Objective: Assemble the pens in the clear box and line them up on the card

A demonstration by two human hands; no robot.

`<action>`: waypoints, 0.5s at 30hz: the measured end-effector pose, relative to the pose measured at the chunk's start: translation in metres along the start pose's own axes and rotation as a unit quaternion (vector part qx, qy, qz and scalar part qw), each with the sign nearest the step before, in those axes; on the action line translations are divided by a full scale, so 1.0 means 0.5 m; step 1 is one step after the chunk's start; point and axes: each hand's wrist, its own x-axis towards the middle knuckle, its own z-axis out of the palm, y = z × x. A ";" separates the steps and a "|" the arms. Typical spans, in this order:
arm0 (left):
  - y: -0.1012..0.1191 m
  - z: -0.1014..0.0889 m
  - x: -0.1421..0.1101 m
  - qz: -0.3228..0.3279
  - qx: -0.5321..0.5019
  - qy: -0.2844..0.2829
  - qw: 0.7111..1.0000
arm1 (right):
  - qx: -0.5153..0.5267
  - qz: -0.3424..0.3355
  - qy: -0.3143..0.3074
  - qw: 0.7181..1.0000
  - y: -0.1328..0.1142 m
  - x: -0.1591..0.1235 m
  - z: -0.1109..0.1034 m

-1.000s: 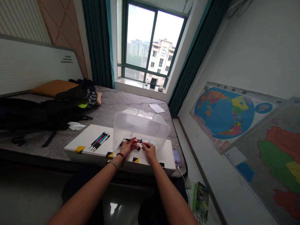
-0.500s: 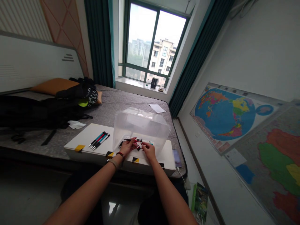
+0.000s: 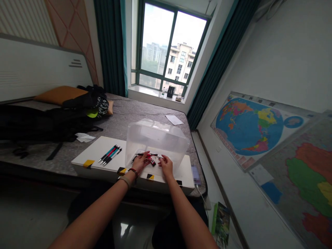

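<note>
My left hand (image 3: 141,162) is closed on a pen (image 3: 153,155) with dark parts, its ends showing either side of the fingers. Small red and black parts (image 3: 152,161) lie by its fingertips; which of them it also holds I cannot tell. Just to the right, my right hand (image 3: 166,166) pinches something small and dark, too fine to name. Both hands are at the open side of a clear plastic bin (image 3: 158,136) tipped on its side on a white box (image 3: 100,147). Several pens (image 3: 110,155) lie side by side on the box, left of the bin.
The white box rests on a grey mattress (image 3: 145,112). A crumpled tissue (image 3: 84,137) and a black bag (image 3: 46,121) lie to the left. Behind the bin is a paper sheet (image 3: 174,120). A phone-like device (image 3: 195,174) with a white cable sits at the right edge.
My right hand has drawn slightly to the right, away from the left hand, widening the gap between their fingertips. The teal piece beside the right hand no longer shows. The row of pens is unchanged.
</note>
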 end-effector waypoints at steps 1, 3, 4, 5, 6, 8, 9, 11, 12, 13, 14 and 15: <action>0.002 0.001 -0.002 -0.001 -0.007 0.001 1.000 | 0.006 0.005 0.012 1.000 0.001 0.001 0.001; 0.006 0.002 -0.005 -0.001 -0.017 -0.004 1.000 | 0.008 0.006 0.021 1.000 0.004 0.003 0.002; 0.007 0.002 -0.006 -0.001 -0.019 -0.007 1.000 | 0.005 0.006 0.021 1.000 0.006 0.005 0.002; 0.008 0.003 -0.007 -0.001 -0.021 -0.009 1.000 | 0.000 0.006 0.019 1.000 0.009 0.007 0.003; 0.008 0.003 -0.007 -0.001 -0.022 -0.012 1.000 | -0.009 0.007 0.017 1.000 0.011 0.009 0.004; 0.008 0.002 -0.007 -0.002 -0.024 -0.015 1.000 | -0.039 0.011 0.007 0.999 0.014 0.016 0.007; 0.008 0.002 -0.007 -0.002 -0.025 -0.017 1.000 | -0.058 0.014 0.000 0.998 0.014 0.019 0.009; 0.008 0.001 -0.007 0.000 -0.026 -0.019 0.999 | -0.093 0.025 -0.009 0.995 0.013 0.027 0.011; 0.009 0.001 -0.008 0.001 -0.026 -0.019 0.999 | -0.109 0.030 -0.008 0.993 0.010 0.031 0.010; 0.010 0.002 -0.008 0.002 -0.025 -0.019 1.000 | -0.129 0.031 -0.001 0.991 0.006 0.035 0.009; 0.010 0.002 -0.009 0.001 -0.024 -0.018 1.000 | -0.156 0.021 0.013 0.987 0.000 0.040 0.006; 0.011 0.003 -0.009 0.000 -0.022 -0.017 1.000 | -0.194 0.000 0.028 0.981 -0.009 0.046 0.003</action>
